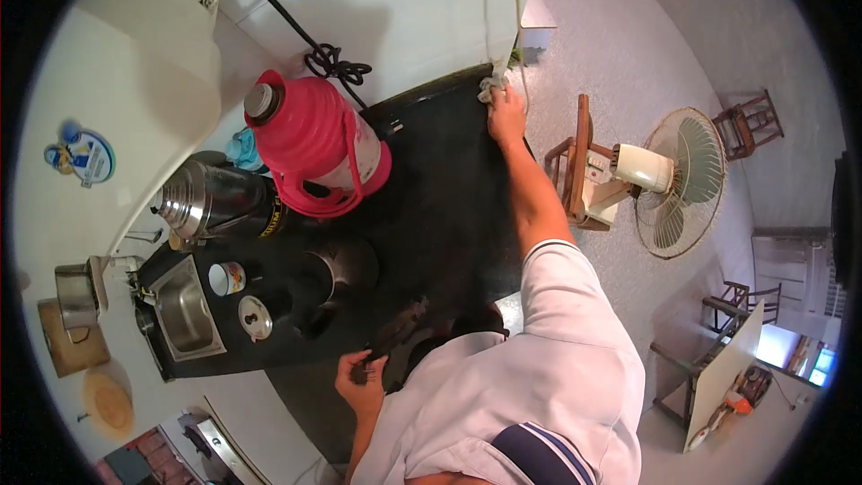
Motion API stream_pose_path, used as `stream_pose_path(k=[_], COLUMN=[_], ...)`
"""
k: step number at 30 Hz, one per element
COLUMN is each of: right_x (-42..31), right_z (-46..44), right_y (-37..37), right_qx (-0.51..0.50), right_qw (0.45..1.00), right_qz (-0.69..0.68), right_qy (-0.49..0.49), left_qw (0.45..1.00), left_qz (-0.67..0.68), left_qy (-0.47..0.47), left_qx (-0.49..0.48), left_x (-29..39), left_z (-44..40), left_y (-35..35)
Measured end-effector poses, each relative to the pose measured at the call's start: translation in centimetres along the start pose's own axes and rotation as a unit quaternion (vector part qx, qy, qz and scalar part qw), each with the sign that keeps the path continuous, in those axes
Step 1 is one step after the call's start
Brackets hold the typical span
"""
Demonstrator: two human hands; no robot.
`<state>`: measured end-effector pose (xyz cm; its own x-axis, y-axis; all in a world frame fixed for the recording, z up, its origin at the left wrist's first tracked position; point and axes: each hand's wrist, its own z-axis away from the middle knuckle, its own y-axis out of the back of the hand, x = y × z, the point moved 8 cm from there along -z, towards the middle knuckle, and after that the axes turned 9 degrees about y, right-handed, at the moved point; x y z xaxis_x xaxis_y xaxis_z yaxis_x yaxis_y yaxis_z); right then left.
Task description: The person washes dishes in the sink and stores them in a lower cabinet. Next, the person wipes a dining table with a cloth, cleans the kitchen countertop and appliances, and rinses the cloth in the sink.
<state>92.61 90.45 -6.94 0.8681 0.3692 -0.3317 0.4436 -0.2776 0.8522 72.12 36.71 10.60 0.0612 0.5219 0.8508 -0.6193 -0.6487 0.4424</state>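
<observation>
My right hand (pixel 507 119) is closed on a crumpled, pale cloth (pixel 491 87). It presses the cloth at the far right corner of the black countertop (pixel 440 180), beside the white wall. My left hand (pixel 361 388) is at the counter's near edge, low in the view. Its fingers are curled, with something small and dark between them that I cannot make out. A pink thermos flask (pixel 310 139) stands on the counter left of my right arm. Between it and my left hand sits a dark, round pot (pixel 348 269), hard to see against the black surface.
Left on the counter are a steel thermos (pixel 211 200), a white mug (pixel 226 278), a lidded pot (pixel 256 318) and a steel sink (pixel 187 310). A coiled black cable (pixel 337 65) hangs by the wall. To the right, an electric fan (pixel 669 175) stands by a wooden chair (pixel 575 171).
</observation>
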Motion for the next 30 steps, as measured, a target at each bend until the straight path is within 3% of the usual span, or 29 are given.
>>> stream_pose_path(k=[7, 9, 15, 18, 26, 27, 28, 29, 30], right_x=[2.1, 2.0, 2.6, 4.0, 7.7, 9.6, 9.2, 9.6, 9.2], right_z=[7.6, 10.5, 19.0, 23.0, 29.9, 30.5, 29.5, 29.6, 30.7], right_y=[4.8, 7.2, 13.7, 15.7, 19.8, 19.0, 20.4, 21.4, 21.5], right_qx=[-0.027, -0.012, -0.024, -0.059, -0.112, -0.144, -0.146, -0.149, -0.137], right_qw=[0.999, 0.998, 0.997, 0.996, 0.984, 0.973, 0.973, 0.891, 0.747], right_qz=[-0.037, -0.03, -0.061, -0.073, -0.138, -0.155, -0.151, -0.319, -0.464], right_qy=[0.005, 0.051, 0.03, 0.002, -0.022, -0.095, -0.099, -0.288, -0.456], left_qw=[0.998, 0.995, 0.985, 0.977, 0.971, 0.972, 0.972, 0.981, 0.984], left_qz=[-0.015, 0.033, 0.09, 0.047, 0.108, 0.119, 0.119, 0.053, -0.012], left_qy=[-0.052, -0.056, -0.061, -0.105, -0.067, -0.064, -0.061, -0.085, -0.11], left_qx=[-0.044, -0.073, -0.134, -0.178, -0.201, -0.191, -0.195, -0.166, -0.136], left_x=[-0.1, 1.1, 2.2, 3.2, 2.2, 2.2, 2.6, 3.5, 4.0], left_z=[-0.8, -1.1, -2.0, -2.2, -3.3, -3.4, -3.4, -3.2, -3.1], left_y=[-1.1, -2.1, -4.3, -4.8, -5.6, -5.5, -5.6, -5.1, -4.8])
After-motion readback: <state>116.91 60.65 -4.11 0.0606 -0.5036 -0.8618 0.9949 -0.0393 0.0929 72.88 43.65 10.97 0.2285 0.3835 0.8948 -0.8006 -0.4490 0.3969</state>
